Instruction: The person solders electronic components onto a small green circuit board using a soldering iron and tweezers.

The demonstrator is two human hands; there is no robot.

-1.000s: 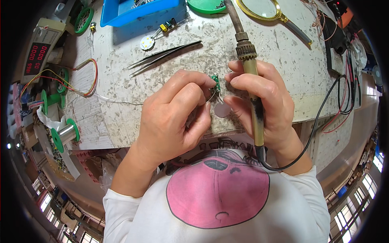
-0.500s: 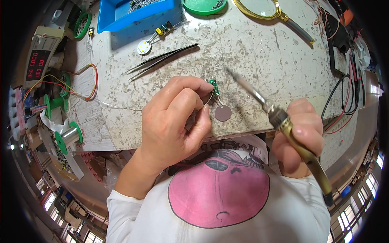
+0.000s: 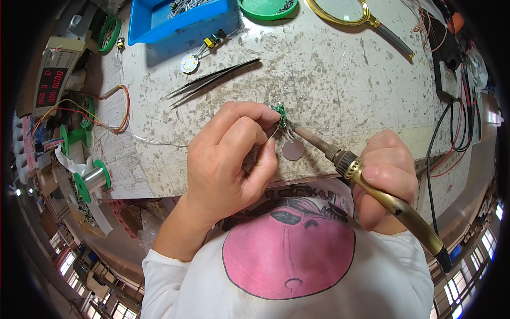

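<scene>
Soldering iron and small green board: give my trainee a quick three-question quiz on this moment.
1. True or false: the soldering iron is in the right hand.
2. What does the iron's tip meet? A) the tweezers B) the small green board C) the magnifying glass
3. Which hand pinches the board at the table edge?

Key: 1 true. 2 B. 3 the left hand; a pinkish round disc hangs from the board on leads.
</scene>
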